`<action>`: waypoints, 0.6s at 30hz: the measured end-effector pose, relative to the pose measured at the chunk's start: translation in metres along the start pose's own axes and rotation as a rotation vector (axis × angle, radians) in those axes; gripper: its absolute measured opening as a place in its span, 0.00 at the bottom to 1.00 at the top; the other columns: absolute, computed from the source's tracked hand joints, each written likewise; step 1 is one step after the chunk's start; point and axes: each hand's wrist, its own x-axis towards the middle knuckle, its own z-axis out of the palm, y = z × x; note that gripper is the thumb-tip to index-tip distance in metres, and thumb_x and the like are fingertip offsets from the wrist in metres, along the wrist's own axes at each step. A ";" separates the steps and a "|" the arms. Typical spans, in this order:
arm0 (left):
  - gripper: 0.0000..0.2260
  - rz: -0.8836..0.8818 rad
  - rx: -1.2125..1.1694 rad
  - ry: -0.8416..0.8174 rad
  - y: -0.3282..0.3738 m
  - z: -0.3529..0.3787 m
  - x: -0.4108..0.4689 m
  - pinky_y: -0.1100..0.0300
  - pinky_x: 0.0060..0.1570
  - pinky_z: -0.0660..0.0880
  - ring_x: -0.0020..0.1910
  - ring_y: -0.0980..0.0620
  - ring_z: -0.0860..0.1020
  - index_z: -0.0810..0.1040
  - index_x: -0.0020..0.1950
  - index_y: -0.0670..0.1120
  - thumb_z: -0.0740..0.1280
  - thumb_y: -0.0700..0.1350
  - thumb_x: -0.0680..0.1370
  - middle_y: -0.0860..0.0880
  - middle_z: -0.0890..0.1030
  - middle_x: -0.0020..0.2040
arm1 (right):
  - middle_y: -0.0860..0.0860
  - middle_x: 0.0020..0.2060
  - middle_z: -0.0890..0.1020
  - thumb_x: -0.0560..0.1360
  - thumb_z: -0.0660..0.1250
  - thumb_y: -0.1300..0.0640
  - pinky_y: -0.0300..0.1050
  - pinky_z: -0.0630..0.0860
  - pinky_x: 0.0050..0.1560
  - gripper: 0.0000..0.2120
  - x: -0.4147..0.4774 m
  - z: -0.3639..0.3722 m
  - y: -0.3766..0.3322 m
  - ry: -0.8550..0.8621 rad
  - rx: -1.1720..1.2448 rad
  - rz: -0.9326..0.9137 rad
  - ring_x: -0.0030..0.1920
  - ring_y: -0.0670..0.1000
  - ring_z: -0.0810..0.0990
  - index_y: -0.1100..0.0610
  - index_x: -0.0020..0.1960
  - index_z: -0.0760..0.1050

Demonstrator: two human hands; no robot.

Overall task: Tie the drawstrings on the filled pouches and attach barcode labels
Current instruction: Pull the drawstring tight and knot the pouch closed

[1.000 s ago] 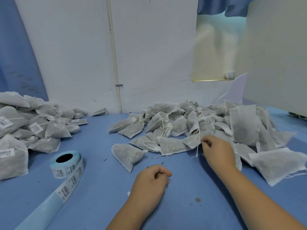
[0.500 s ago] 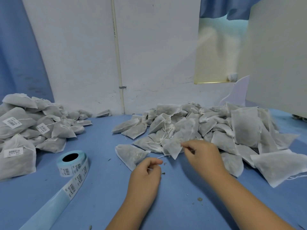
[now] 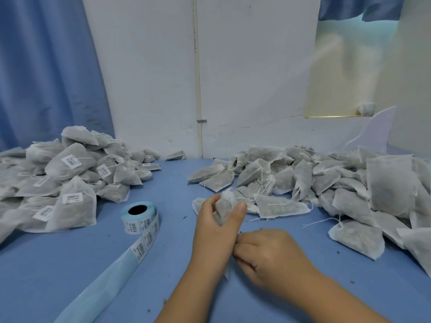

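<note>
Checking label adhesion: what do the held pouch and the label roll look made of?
Pouch: thin matte fabric, probably non-woven; the dark filling shows through. Label roll: white paper-looking labels on a smooth light-blue liner, possibly coated paper; its loose end lies flat.

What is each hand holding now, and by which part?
Left hand grips one pouch just below its gathered top. Right hand curls beside it; what it pinches cannot be told.

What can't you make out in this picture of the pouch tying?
Head view only.
Held pouch: its drawstring is hidden between the left hand and right hand; tied or not, unclear.
Label roll print: too small to read.
Labelled pile: cut off by the left edge.
Unlabelled pile: cut off by the right edge.
</note>
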 end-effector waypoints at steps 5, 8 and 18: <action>0.05 0.025 -0.054 0.019 -0.001 -0.009 0.006 0.68 0.39 0.70 0.38 0.60 0.77 0.80 0.45 0.51 0.69 0.51 0.77 0.60 0.80 0.37 | 0.46 0.35 0.82 0.71 0.61 0.58 0.43 0.75 0.27 0.11 0.000 -0.005 -0.008 -0.022 0.109 0.046 0.33 0.50 0.80 0.52 0.43 0.83; 0.12 0.004 -0.109 0.035 0.001 -0.012 0.007 0.70 0.32 0.68 0.30 0.62 0.71 0.76 0.37 0.47 0.67 0.49 0.79 0.58 0.75 0.30 | 0.45 0.38 0.84 0.71 0.62 0.58 0.42 0.77 0.33 0.13 -0.001 -0.012 -0.008 0.134 0.228 0.159 0.35 0.47 0.82 0.53 0.48 0.84; 0.14 0.074 -0.015 -0.257 0.010 -0.010 -0.010 0.75 0.33 0.68 0.32 0.68 0.73 0.79 0.35 0.57 0.65 0.57 0.79 0.64 0.77 0.32 | 0.41 0.54 0.82 0.76 0.65 0.67 0.36 0.75 0.54 0.19 0.001 -0.021 0.013 0.350 0.748 0.791 0.54 0.41 0.80 0.44 0.57 0.77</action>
